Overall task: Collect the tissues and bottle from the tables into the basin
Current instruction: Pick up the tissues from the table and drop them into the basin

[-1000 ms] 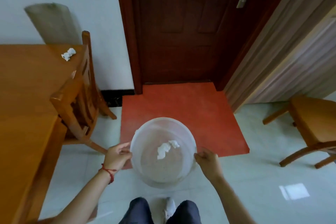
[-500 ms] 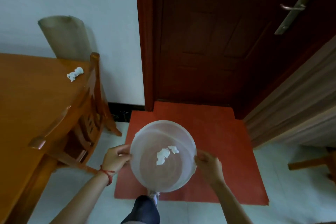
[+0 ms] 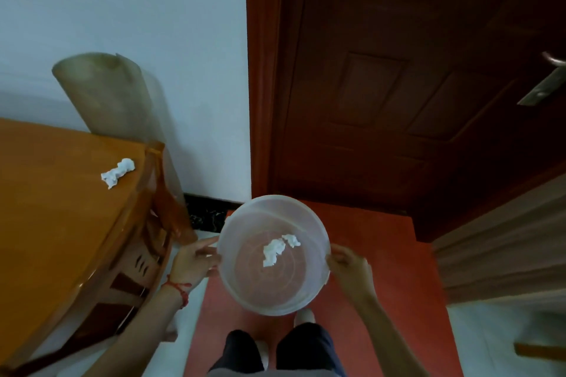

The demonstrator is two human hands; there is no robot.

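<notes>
I hold a clear plastic basin [image 3: 245, 291] in front of me over the floor. My left hand [image 3: 194, 259] grips its left rim and my right hand [image 3: 347, 265] grips its right rim. Crumpled white tissue [image 3: 277, 249] lies on the basin's bottom. Another crumpled white tissue [image 3: 118, 172] rests on the orange wooden table [image 3: 46, 208] at my left, near its far right corner. No bottle is in view.
A wooden chair [image 3: 153, 229] is tucked against the table's right side. A rolled translucent sheet [image 3: 110, 95] leans on the white wall behind the table. A dark wooden door [image 3: 398, 86] stands ahead, above a red mat [image 3: 398, 285]. A curtain [image 3: 505, 248] hangs at right.
I have walked forward towards the door with the basin held in both hands. The table corner and its tissue are now closer and lower in view; the chair at the right has dropped out.
</notes>
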